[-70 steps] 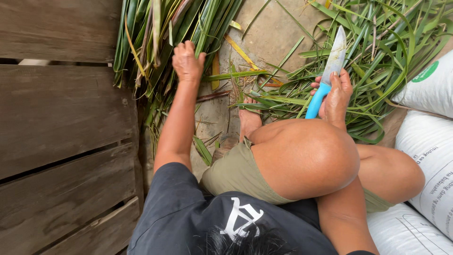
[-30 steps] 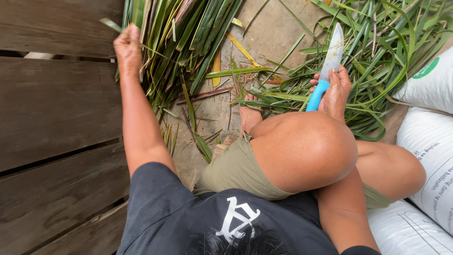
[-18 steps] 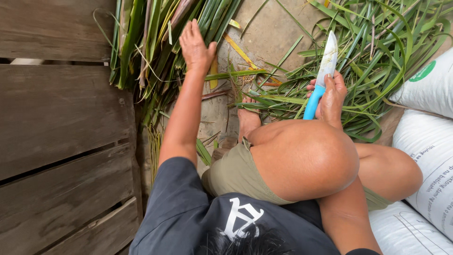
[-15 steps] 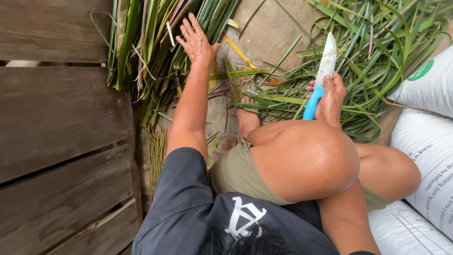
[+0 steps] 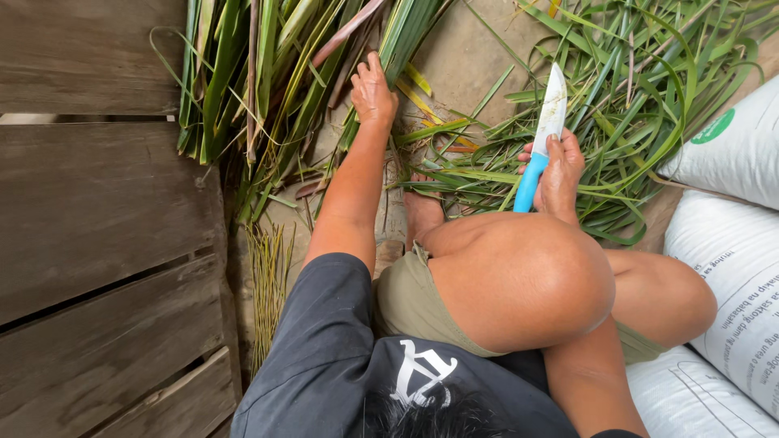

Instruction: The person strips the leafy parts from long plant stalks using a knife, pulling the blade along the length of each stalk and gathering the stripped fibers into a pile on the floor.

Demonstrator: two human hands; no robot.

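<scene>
I had my left hand closed around 1 bundle of long green leaves from the pile by the wooden planks. My right hand gripped the blue-handled knife, blade up, clear of my knee.

Blue-handled knife held blade up, long green leaves bundled on the ground
</scene>
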